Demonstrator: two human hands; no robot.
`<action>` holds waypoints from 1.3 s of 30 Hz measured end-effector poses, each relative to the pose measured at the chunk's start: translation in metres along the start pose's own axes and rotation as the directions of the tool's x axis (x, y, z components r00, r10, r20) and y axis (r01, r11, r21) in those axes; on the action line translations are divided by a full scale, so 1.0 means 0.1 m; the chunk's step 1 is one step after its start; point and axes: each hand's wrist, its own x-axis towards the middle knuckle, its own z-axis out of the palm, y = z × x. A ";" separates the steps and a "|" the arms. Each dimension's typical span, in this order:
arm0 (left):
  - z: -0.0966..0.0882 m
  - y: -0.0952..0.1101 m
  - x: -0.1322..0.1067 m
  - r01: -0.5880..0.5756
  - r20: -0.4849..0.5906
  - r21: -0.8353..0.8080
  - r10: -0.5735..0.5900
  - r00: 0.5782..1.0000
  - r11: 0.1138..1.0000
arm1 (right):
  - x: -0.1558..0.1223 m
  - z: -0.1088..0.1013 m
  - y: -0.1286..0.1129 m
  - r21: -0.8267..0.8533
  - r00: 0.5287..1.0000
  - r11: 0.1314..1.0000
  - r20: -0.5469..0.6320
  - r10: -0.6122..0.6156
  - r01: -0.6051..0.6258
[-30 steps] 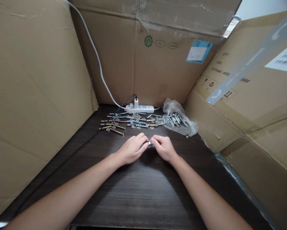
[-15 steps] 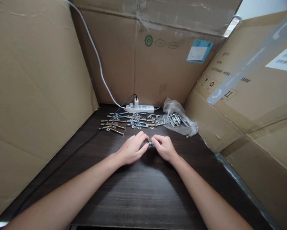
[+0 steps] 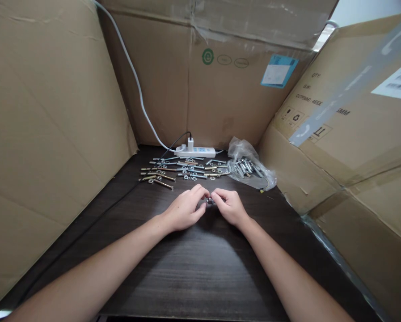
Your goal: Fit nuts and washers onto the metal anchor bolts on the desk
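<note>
A short metal bolt (image 3: 210,201) with what looks like a nut or washer on it is held just above the dark table, pointing left. My right hand (image 3: 230,206) pinches its right end between thumb and bent fingers, which hide that part. At the bolt's free left end is my left hand (image 3: 187,206), with curved fingers and the thumb and fingertips parted around the tip. Whether those fingertips touch the metal is too small to tell.
Behind my hands lie several bolts, nuts and washers (image 3: 192,170) in loose rows. A clear plastic bag (image 3: 235,150) of metal fasteners stands right of them. A white power strip (image 3: 205,152) and black cable (image 3: 109,209) lie here. Cardboard walls (image 3: 160,80) enclose the table.
The left thumb and fingertips have parted slightly from the bolt's end, and the bolt looks turned a little. My right hand stays almost in place.
</note>
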 end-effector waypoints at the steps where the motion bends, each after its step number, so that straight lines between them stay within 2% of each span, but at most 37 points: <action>1: 0.00 -0.01 0.00 0.006 -0.002 0.006 -0.006 1.000 1.000 | 0.00 0.00 0.00 0.000 1.000 1.000 -0.001 0.003 -0.003; 7: 0.03 -0.04 0.01 -0.010 0.011 0.022 0.009 1.000 1.000 | 0.00 0.01 0.01 0.003 1.000 1.000 -0.002 -0.004 0.004; 15: -0.01 0.02 0.00 -0.052 0.018 -0.098 0.054 0.998 0.994 | 0.00 -0.01 0.00 -0.009 1.000 1.000 0.002 -0.011 0.011; 22: 0.03 0.00 0.00 0.040 -0.014 -0.071 -0.041 0.999 0.997 | 0.01 0.01 0.02 0.000 1.000 1.000 -0.005 -0.009 0.009; 26: 0.03 -0.02 0.01 0.005 0.012 -0.050 -0.005 1.000 0.999 | 0.00 0.01 0.04 -0.003 1.000 1.000 -0.006 -0.004 0.004; 32: 0.01 0.01 0.00 -0.030 0.023 -0.112 0.033 0.999 0.993 | 0.00 0.00 0.01 -0.008 1.000 1.000 -0.002 -0.013 0.013; 37: 0.04 0.00 -0.01 0.049 -0.015 -0.094 -0.050 0.999 0.994 | 0.00 0.01 0.02 -0.006 1.000 1.000 -0.013 -0.011 0.011; 39: 0.05 -0.01 0.00 0.055 0.002 -0.068 -0.055 0.998 0.996 | 0.00 0.01 0.04 -0.008 1.000 1.000 -0.008 -0.003 0.003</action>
